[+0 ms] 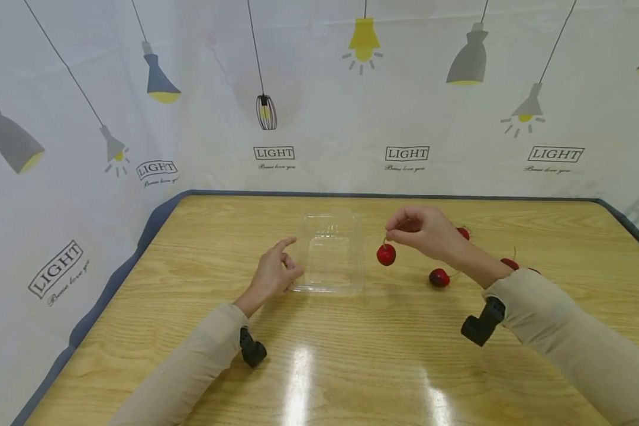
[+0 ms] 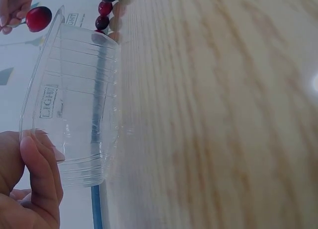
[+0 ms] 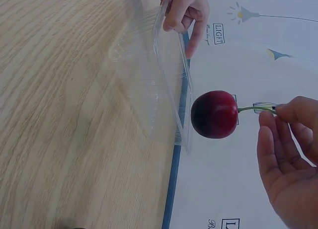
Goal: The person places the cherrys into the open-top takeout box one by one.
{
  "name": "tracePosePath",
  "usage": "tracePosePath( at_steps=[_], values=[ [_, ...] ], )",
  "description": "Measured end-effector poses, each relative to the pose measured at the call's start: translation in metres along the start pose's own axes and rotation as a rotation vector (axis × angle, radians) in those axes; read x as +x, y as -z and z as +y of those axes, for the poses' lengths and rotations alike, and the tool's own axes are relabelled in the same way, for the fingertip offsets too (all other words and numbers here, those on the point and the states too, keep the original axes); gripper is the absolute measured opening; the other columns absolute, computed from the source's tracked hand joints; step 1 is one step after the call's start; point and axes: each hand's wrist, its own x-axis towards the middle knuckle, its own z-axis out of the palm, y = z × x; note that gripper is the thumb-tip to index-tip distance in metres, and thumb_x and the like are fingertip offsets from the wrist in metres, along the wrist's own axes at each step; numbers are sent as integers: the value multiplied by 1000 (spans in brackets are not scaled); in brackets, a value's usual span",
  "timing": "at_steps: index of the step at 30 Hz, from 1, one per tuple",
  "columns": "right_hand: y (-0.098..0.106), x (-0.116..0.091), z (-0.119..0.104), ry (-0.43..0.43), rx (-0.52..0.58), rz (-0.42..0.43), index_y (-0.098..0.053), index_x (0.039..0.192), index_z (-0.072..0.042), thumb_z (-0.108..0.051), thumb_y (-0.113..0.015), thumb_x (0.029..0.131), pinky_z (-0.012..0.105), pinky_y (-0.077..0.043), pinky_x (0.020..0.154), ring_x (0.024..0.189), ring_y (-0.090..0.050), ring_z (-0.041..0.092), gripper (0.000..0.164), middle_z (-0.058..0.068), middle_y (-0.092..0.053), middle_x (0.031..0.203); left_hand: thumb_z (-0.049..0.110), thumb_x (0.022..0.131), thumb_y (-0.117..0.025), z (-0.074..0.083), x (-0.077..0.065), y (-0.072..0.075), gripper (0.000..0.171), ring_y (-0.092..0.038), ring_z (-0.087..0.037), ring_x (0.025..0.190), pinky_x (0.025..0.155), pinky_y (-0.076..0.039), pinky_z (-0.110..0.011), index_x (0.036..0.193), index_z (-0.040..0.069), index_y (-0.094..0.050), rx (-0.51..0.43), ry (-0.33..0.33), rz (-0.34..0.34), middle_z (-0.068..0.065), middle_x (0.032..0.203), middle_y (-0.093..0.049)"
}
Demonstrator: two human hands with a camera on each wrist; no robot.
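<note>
By its green stem (image 3: 253,108), a dark red cherry (image 1: 386,255) hangs from my right hand (image 1: 426,232), whose thumb and fingertips pinch the stem. The cherry is in the air, just right of a clear plastic container (image 1: 327,290) on the table. My left hand (image 1: 270,277) holds the container at its near left corner. In the left wrist view, thumb and fingers grip the rim (image 2: 31,90), and the see-through walls show nothing inside.
Right of the container, a cherry (image 1: 439,277) lies on the wooden table (image 1: 362,367). More cherries (image 1: 509,263) sit partly hidden behind my right forearm. A white cloth printed with lamps (image 1: 330,118) rises behind the table's far edge.
</note>
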Motion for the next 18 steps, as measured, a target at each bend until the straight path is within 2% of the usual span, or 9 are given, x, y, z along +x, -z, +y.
tracePosePath(
  at_steps=[9,18],
  values=[
    [-5,15,0,-12,44,15,-58,91,2,-12,-61,83,25,-47,71,79,-60,13,17,12,-61,88,-1,78,-59,2,-2,0,64,-45,-12,36,37,-40,-27,135,0,-31,-18,7,-15,-6,64,-48],
    [-12,28,-2,-42,37,37,-60,92,0,-14,-61,83,29,-47,72,82,-59,20,17,10,-61,89,-2,77,-58,4,-2,0,63,-46,-12,36,38,-41,-27,135,1,-32,-18,19,-3,-6,64,-48]
  ],
)
